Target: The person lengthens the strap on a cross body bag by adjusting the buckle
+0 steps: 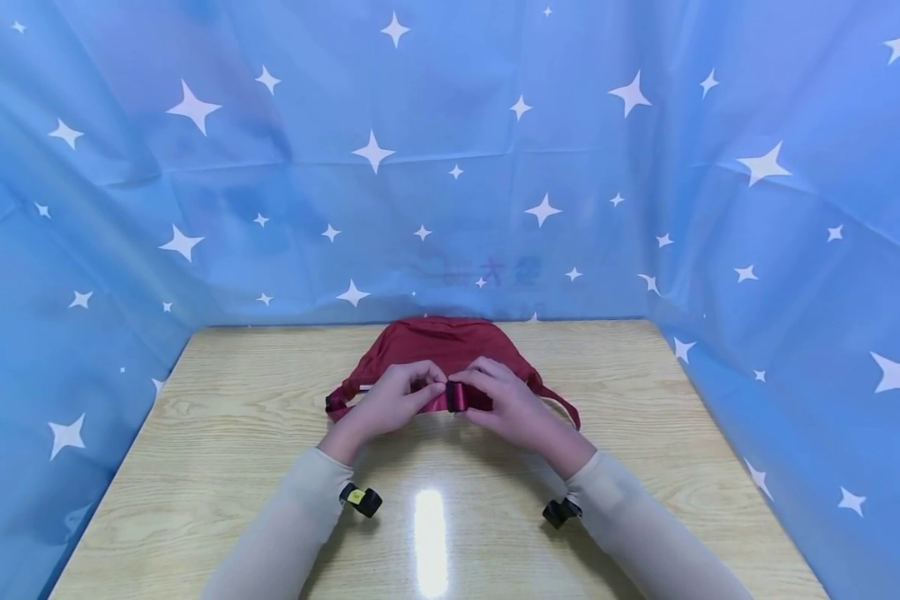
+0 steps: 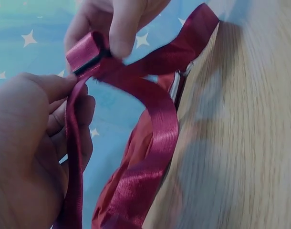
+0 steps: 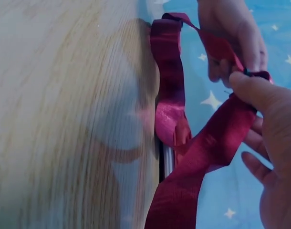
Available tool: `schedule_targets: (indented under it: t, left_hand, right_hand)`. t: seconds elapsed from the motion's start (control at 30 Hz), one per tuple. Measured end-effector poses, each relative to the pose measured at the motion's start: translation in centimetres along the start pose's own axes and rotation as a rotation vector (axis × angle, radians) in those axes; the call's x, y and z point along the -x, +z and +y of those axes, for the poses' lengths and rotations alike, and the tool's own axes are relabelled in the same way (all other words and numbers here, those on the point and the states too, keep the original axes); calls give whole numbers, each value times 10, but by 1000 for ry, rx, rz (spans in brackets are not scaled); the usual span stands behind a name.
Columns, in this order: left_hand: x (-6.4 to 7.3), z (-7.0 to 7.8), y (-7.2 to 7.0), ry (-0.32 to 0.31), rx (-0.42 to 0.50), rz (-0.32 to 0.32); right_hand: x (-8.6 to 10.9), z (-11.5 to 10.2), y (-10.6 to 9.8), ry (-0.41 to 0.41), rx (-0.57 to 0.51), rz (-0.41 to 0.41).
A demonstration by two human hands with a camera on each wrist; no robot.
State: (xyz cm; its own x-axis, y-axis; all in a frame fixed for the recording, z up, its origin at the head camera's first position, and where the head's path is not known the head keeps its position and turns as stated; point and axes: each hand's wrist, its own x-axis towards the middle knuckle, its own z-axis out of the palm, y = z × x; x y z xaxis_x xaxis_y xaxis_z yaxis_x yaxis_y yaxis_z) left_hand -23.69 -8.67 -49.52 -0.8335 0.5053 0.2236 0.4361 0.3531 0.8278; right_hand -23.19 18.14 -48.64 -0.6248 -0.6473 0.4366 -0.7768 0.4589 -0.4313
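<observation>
A dark red waist bag lies near the table's far edge. Its shiny red strap runs up through a black slide buckle, lifted in front of the bag between both hands. My left hand pinches the strap at the buckle's left side with thumb and fingers. On the other side, my right hand pinches the strap and buckle edge between thumb and fingers. In the right wrist view the strap hangs in loops below the fingers. The buckle is partly covered by fingertips there.
The bag rests on a light wood table. Behind and beside it hangs a blue curtain with white stars. A black band sits at the left wrist and another black band at the right.
</observation>
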Motion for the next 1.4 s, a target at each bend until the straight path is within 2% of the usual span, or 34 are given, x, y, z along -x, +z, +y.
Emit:
schedule_targets:
  t: [0.17, 0.33, 0.43, 0.57, 0.87, 1.07, 1.23, 1.4]
  left_hand:
    - [2, 4, -4, -12, -98, -2]
    - [12, -2, -15, -80, -188, -33]
    - [16, -7, -20, -95, -183, -54]
    - [17, -8, -22, -80, -151, -67]
    - [10, 3, -18, -29, -104, -78]
    - [2, 9, -14, 16, -131, -88]
    - [3, 9, -15, -5, -180, -75]
    - [11, 4, -23, -48, -223, -73]
  right_hand:
    - [0, -1, 0, 7, 5, 16]
    - [1, -1, -2, 41, -12, 11]
    - [2, 1, -3, 55, -22, 7]
    - [3, 2, -2, 60, -42, -3]
    - [0, 1, 0, 49, -96, 8]
    - [-4, -2, 6, 37, -85, -5]
    - [-5, -3, 9, 43, -68, 20]
    - [-4, -4, 8, 50, -59, 19]
